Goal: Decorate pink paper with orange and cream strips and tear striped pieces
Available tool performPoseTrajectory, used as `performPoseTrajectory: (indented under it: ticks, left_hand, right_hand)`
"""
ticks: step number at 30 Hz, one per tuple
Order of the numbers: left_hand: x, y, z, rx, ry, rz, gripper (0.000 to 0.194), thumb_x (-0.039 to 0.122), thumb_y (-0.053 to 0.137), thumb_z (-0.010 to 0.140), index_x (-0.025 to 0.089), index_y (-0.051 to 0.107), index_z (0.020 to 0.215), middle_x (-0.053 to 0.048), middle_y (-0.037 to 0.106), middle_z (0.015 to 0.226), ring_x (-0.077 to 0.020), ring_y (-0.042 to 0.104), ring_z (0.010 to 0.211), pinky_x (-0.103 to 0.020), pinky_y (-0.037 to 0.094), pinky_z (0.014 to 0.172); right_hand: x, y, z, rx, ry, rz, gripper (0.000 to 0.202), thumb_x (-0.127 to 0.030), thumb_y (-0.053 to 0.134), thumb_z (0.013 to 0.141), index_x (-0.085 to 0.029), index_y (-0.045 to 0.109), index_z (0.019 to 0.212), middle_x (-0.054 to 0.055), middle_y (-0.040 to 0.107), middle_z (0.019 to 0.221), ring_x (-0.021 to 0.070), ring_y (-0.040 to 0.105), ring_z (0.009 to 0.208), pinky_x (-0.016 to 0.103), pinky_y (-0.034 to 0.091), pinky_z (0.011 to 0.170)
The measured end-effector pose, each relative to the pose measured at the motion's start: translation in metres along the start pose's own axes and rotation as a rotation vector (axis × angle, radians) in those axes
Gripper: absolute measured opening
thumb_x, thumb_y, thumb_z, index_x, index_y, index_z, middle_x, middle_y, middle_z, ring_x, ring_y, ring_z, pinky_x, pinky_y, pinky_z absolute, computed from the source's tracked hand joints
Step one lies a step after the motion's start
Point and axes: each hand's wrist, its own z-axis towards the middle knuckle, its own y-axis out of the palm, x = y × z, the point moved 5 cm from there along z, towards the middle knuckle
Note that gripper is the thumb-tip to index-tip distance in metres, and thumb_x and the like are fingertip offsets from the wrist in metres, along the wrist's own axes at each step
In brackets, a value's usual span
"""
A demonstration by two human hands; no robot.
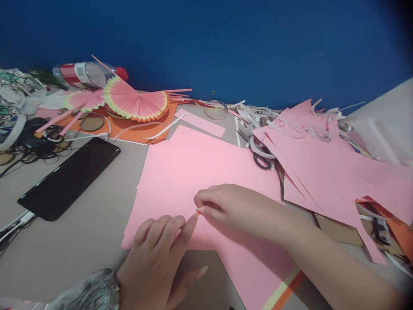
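Large pink paper sheets (180, 163) lie on the table in front of me. A further pink sheet (254, 271), with a yellow and an orange band along its lower edge, slants over them from under my right arm. My right hand (219, 204) is closed in a pinch at this sheet's narrow upper end, where a tiny orange tip (198, 212) shows. What exactly lies between the fingertips is mostly hidden. My left hand (161, 249) rests with its fingers stretched out, thumb apart, the index fingertip touching beside the orange tip.
A black phone (71, 178) with a white cable lies left. Pleated pink paper fans (137, 101), a plastic bottle (87, 74) and a tape roll (216, 110) sit at the back. Right are cut pink paper (329, 168), scissors (262, 161) and scraps. A blue wall stands behind.
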Motion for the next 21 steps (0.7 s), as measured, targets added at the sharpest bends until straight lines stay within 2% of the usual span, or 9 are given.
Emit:
performPoseTrajectory:
  ticks: [4,9,17,21]
  left_hand:
    - [-0.001,0.004,0.0,-0.02,0.002,0.023,0.056,0.042,0.049,0.083,0.015,0.039,0.131,-0.008,0.054,0.108,-0.0254,0.045,0.095,-0.039,0.028,0.08]
    - [-0.002,0.007,-0.001,-0.006,-0.099,-0.032,0.047,0.043,0.042,0.087,0.021,0.043,0.129,-0.006,0.055,0.109,-0.0251,0.045,0.098,-0.04,0.029,0.082]
    - [0.0,0.003,0.007,-0.085,-0.148,-0.06,0.046,0.044,0.047,0.084,0.022,0.048,0.124,-0.005,0.056,0.104,-0.0241,0.047,0.091,-0.04,0.033,0.076]
    - [0.0,0.003,0.006,-0.03,-0.112,0.004,0.045,0.045,0.045,0.085,0.02,0.051,0.122,-0.006,0.057,0.102,-0.0252,0.048,0.09,-0.041,0.033,0.077]
  right_hand:
    - [0.0,-0.001,0.0,-0.007,0.015,-0.003,0.021,-0.029,0.039,0.087,-0.021,0.052,0.073,-0.004,0.058,0.07,0.0098,0.046,0.061,0.024,0.024,0.052]
    - [-0.006,-0.005,-0.001,-0.009,0.045,-0.01,0.023,-0.032,0.039,0.088,-0.021,0.052,0.073,-0.003,0.058,0.07,0.0108,0.047,0.061,0.024,0.025,0.052]
    - [-0.016,-0.008,-0.001,-0.047,0.108,-0.018,0.039,-0.039,0.028,0.092,-0.02,0.059,0.076,0.002,0.062,0.074,0.0154,0.053,0.068,0.026,0.031,0.058]
    - [-0.022,-0.012,0.002,-0.08,0.097,-0.085,0.042,-0.041,0.026,0.091,-0.021,0.061,0.078,0.003,0.063,0.073,0.0159,0.053,0.065,0.026,0.032,0.055]
